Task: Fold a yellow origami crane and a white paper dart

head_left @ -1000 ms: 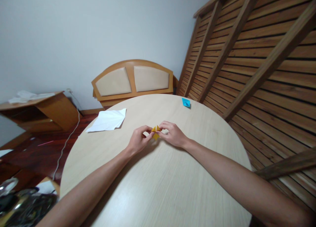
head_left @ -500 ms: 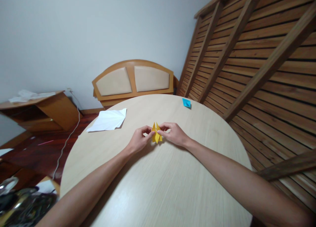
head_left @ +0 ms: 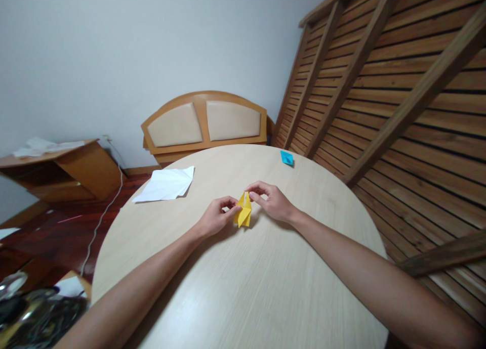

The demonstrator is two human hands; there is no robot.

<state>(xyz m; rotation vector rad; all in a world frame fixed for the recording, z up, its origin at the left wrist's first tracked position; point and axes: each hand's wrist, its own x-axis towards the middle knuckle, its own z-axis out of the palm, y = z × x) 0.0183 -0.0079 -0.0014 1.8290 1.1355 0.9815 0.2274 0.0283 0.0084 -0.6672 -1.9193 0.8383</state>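
Note:
A yellow folded-paper origami piece [head_left: 243,216] is held just above the middle of the round table [head_left: 266,288]. Its two narrow points face away from me, and flaps spread at the near end. My left hand [head_left: 218,215] pinches its left side between thumb and fingers. With thumb and forefinger together, my right hand [head_left: 274,201] grips the tip of the right-hand point. Toward the far right of the tabletop lies a blue folded-paper piece [head_left: 287,158], apart from both hands.
Creased white paper sheets [head_left: 167,183] lie at the table's left edge. Beyond the table stands a padded wooden headboard [head_left: 205,117]. A slatted wooden panel [head_left: 379,111] slopes along the right. At left are a low cabinet [head_left: 81,169] and a white cable [head_left: 99,220].
My right hand has shifted from the yellow piece's right side up to its far tip. The piece has tilted and turned slightly in my left hand, and its points have come closer together.

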